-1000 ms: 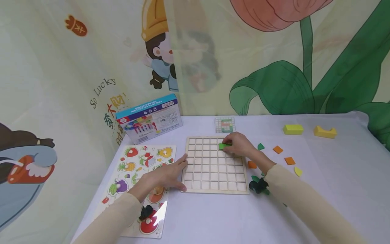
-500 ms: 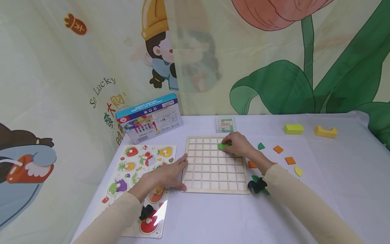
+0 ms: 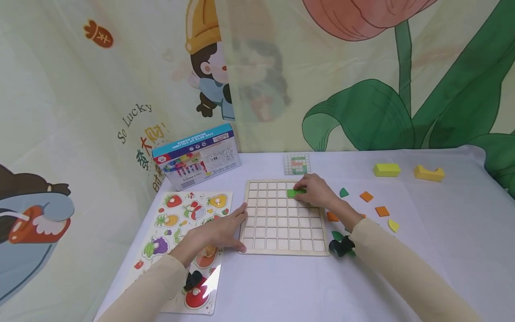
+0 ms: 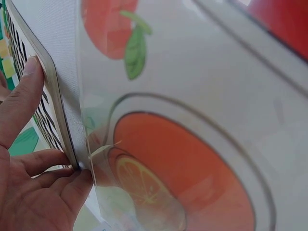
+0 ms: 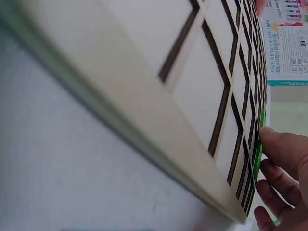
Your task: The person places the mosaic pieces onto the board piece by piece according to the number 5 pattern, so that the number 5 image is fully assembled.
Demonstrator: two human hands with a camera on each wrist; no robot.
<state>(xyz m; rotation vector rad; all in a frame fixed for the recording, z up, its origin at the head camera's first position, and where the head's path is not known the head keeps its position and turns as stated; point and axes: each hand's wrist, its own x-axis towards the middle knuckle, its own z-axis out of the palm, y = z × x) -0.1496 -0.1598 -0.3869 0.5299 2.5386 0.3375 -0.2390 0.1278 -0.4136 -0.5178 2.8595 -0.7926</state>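
A wooden grid board (image 3: 283,255) lies flat in the middle of the table. On its upper right part, my right hand (image 3: 315,190) pinches a flat green tile (image 3: 291,193), and the fingers hide much of it. In the right wrist view, the thumb (image 5: 276,144) is on the green strip low against the grid. My left hand (image 3: 220,230) rests at the board's left edge, fingers extended. Its thumb (image 3: 238,245) is near the lower corner. The left wrist view shows this hand (image 4: 29,178) spread along the board's side.
A fruit picture board (image 3: 189,311) lies under the left forearm. A printed pattern card (image 3: 297,164) sits behind the grid, and a box (image 3: 205,161) stands back left. Orange tiles (image 3: 382,211), green pieces (image 3: 344,192) and yellow blocks (image 3: 387,170) lie at right.
The green tile has slid slightly left on the grid under the right fingers. The left hand has stayed at the board's edge.
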